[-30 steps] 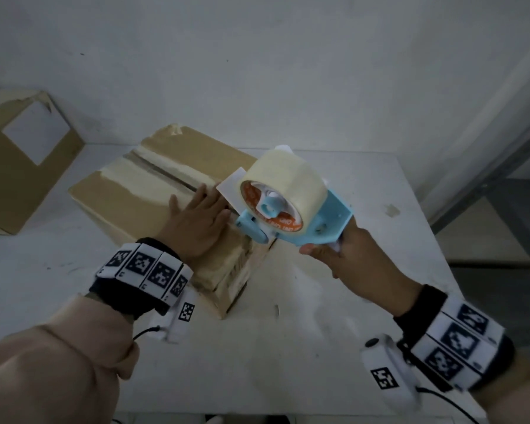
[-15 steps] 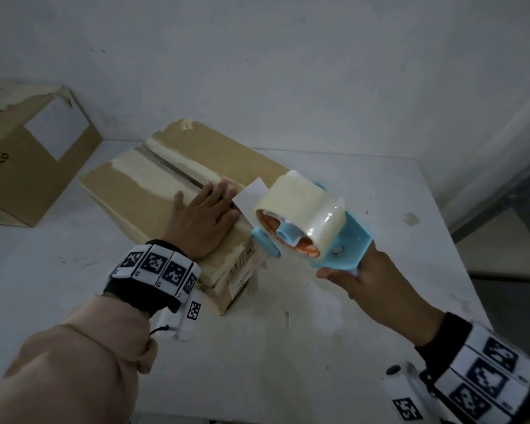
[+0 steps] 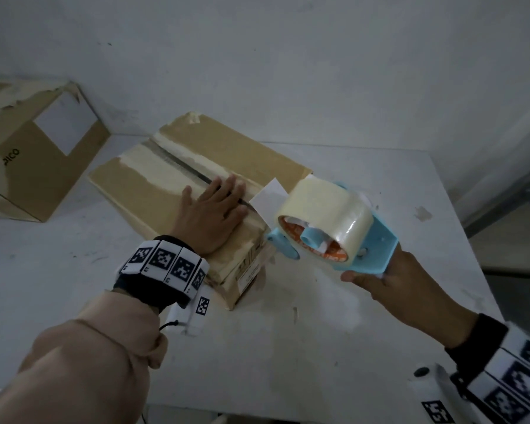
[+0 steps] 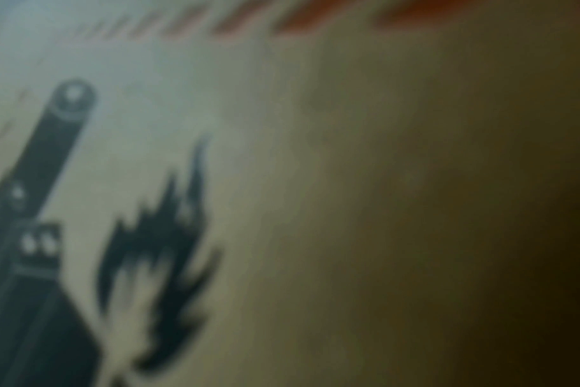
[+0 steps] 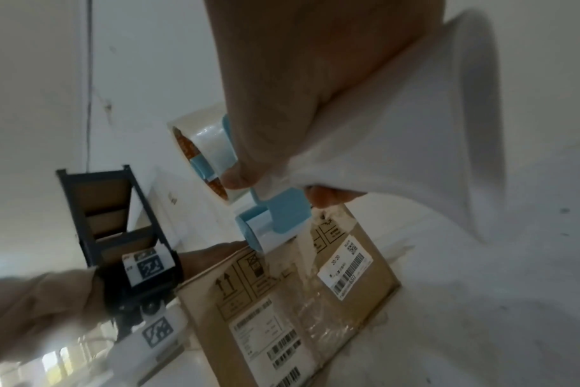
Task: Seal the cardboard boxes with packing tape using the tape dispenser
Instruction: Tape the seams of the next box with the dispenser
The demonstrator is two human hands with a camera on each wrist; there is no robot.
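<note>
A flat cardboard box (image 3: 153, 191) lies on the white table (image 3: 288, 347), its centre seam (image 3: 178, 162) flanked by old tape strips. My left hand (image 3: 214, 209) lies flat on the box's near end, fingers straight across the seam. My right hand (image 3: 389, 283) grips the handle of a light blue tape dispenser (image 3: 377, 240) carrying a clear tape roll (image 3: 325, 206). The dispenser's front roller (image 5: 252, 233) sits at the box's near end wall (image 5: 315, 288), beside its labels. The left wrist view is a blurred close-up of printed cardboard (image 4: 282, 183).
A second cardboard box (image 3: 28, 154) marked PICO with a white label leans at the back left by the wall. A dark metal shelf (image 5: 110, 209) shows in the right wrist view. The table's right edge (image 3: 471, 255) drops to a floor area.
The tape dispenser has tilted and shifted slightly right and down at the box's near end. My left hand stays flat on the box top.
</note>
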